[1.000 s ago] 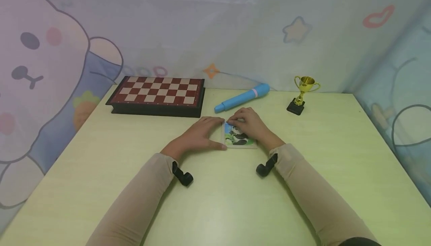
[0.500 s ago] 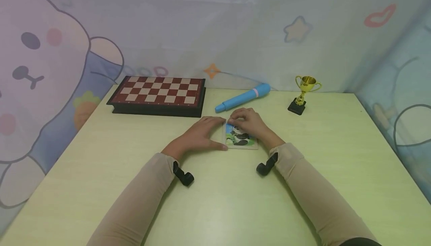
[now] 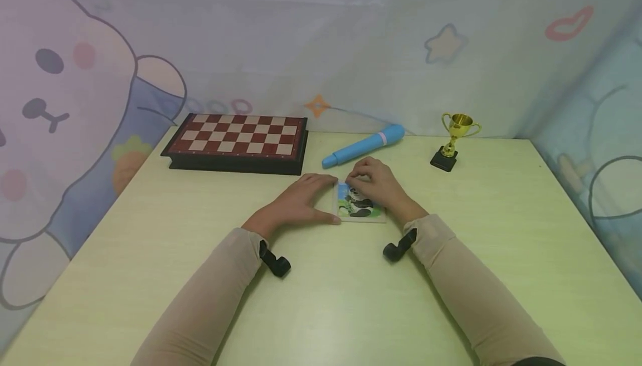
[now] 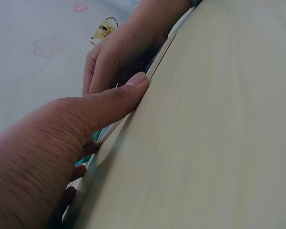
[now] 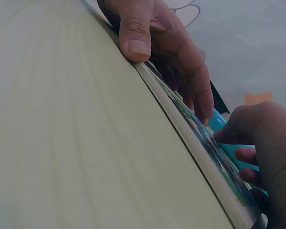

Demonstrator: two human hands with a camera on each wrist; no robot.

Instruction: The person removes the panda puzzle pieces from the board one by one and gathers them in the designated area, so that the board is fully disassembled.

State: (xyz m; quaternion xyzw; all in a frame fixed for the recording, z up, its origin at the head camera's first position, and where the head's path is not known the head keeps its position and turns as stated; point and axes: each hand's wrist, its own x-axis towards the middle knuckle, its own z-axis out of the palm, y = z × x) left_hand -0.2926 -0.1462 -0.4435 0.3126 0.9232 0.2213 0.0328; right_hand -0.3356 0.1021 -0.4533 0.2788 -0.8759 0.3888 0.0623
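In the head view, a square board with a panda picture [image 3: 361,207] lies flat on the table. My left hand [image 3: 296,201] holds its left side, with the thumb at the near corner and the index finger at the far corner. Over the picture's upper part, my right hand [image 3: 378,185] has bent fingers, its thumb and index tips close together at the far edge. The right wrist view shows the right thumb [image 5: 226,136] touching the picture. A thin pale sliver [image 4: 117,86] sticks up beyond the left thumb; whether the right fingertips pinch a piece is hidden.
Behind the hands lies a blue microphone-shaped stick [image 3: 363,147]. A folded chessboard box [image 3: 236,140] stands at the back left, and a gold trophy cup [image 3: 453,137] at the back right. A printed cloth [image 3: 351,48] hangs behind the table [image 3: 321,310].
My right hand's fingertips have slid slightly right along the far edge of the picture, uncovering a little more of its upper left. The left hand keeps its place on the board.
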